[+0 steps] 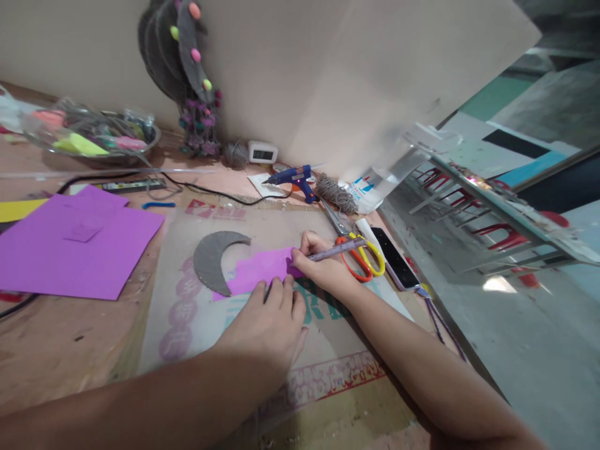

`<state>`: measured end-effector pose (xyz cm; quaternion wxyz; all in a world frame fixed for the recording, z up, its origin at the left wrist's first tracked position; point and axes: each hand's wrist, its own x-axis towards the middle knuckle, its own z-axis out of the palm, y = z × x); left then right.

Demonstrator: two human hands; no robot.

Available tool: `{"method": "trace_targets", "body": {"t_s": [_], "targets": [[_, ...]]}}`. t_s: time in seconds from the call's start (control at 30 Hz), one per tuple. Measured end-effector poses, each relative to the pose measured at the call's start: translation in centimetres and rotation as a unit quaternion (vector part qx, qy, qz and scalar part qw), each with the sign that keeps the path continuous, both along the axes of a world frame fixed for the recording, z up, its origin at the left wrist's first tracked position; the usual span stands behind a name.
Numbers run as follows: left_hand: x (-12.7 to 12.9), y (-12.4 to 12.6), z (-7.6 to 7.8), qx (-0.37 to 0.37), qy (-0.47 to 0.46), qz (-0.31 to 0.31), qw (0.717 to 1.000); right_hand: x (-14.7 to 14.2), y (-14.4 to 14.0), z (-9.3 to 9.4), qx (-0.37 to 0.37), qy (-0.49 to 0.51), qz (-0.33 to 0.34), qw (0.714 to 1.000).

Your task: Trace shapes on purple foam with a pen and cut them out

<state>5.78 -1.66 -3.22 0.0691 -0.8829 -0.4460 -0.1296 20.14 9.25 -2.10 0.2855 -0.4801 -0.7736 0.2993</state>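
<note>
"How was the left hand (268, 325) held?"
"It lay palm down, fingers (276, 295) slightly bent, and the left forearm (164, 390) stretched from the lower left."
"And the right hand (321, 265)?"
"It was curled in a grip just beside the left, thumb (304, 264) forward; the right arm (422, 350) slanted from the lower right."

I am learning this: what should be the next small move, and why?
Probably draw a short line with the pen on the small purple paper: the right hand holds the pen over it; the left hand rests on it.
</note>
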Motion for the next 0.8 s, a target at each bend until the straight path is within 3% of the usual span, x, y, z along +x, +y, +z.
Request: {"method": "trace_targets", "body": {"t_s": [0.33, 0.5, 0.8], "targets": [[-0.01, 0.21, 0.07, 0.011, -0.006, 0.004, 1.000, 0.20, 0.13, -0.06, -0.001, 0.003, 0.009, 1.000], [0.05, 0.17, 0.01, 0.000, -0.004, 0.001, 1.000, 0.43, 0.31, -0.31, -0.037, 0.060, -0.042, 0.997], [0.02, 0.07, -0.05, 0.012, -0.006, 0.000, 1.000, 0.39, 0.17, -0.34, -0.006, 0.025, -0.023, 0.999]]}}
